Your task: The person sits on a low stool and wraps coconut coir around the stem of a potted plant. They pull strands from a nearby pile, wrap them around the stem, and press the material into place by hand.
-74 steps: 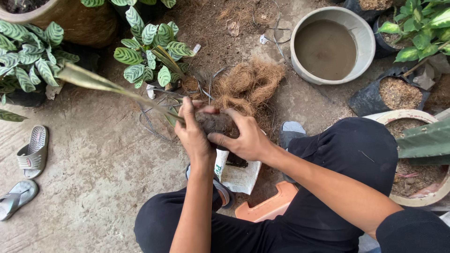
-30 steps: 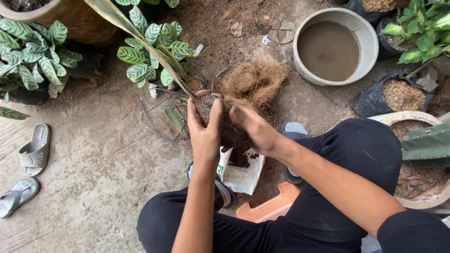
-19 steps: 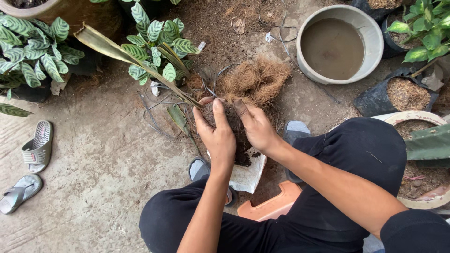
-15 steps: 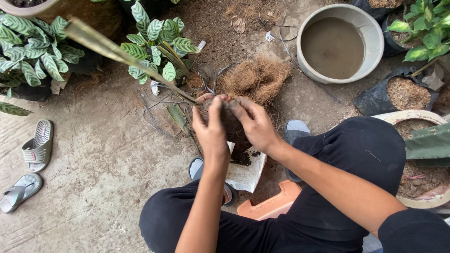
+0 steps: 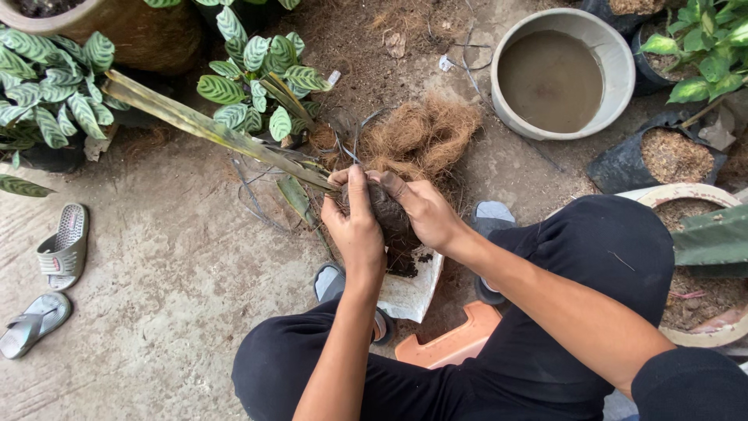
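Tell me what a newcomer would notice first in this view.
Both hands, left hand and right hand, cup a dark ball of soil at centre, with a long yellowing leaf running off to the upper left. Behind them lies a clump of brown coconut fibre, and a grey basin of muddy water stands at upper right.

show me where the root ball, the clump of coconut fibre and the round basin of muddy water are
root ball point(image 5: 389, 221), head view, dark side between the hands
clump of coconut fibre point(image 5: 425, 136), head view, its middle
basin of muddy water point(image 5: 615, 54), head view, right rim

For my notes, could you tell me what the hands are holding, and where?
Both hands, left hand and right hand, clasp a plant's dark root ball, one on each side.
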